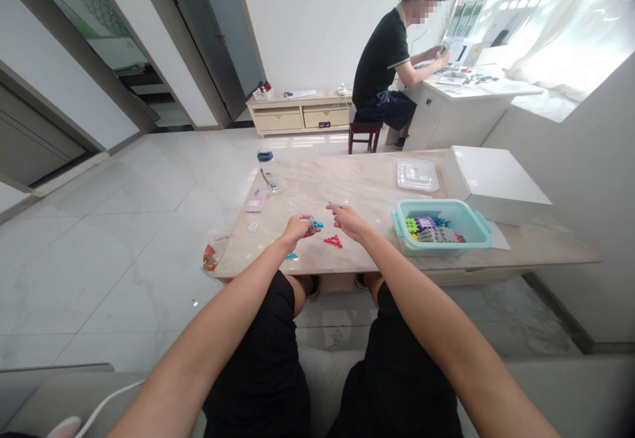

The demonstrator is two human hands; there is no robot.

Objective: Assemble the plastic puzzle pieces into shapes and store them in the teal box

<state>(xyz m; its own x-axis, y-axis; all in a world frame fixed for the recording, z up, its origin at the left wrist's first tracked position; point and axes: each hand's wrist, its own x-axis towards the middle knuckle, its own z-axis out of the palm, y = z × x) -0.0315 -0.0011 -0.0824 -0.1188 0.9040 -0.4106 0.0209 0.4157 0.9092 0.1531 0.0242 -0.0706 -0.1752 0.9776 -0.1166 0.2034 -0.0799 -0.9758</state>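
Over the marble-topped table [312, 183], my left hand [298, 227] is closed on a blue plastic building piece [316, 223]. To its right, my right hand [350, 219] pinches a smaller blue piece [334, 206] between thumb and fingers. The two held pieces are apart. Below and between my hands lies a group of red pieces [334, 241] in a triangular shape. Another blue piece [292, 255] rests near the front edge, partly hidden by my left forearm.
On the right stands a teal bin [441, 247] of coloured pieces, near a clear lid [417, 175] and a white box [501, 173]. A bottle [268, 170] and a pink packet [257, 200] stand at the left. A person [384, 61] sits at a desk beyond.
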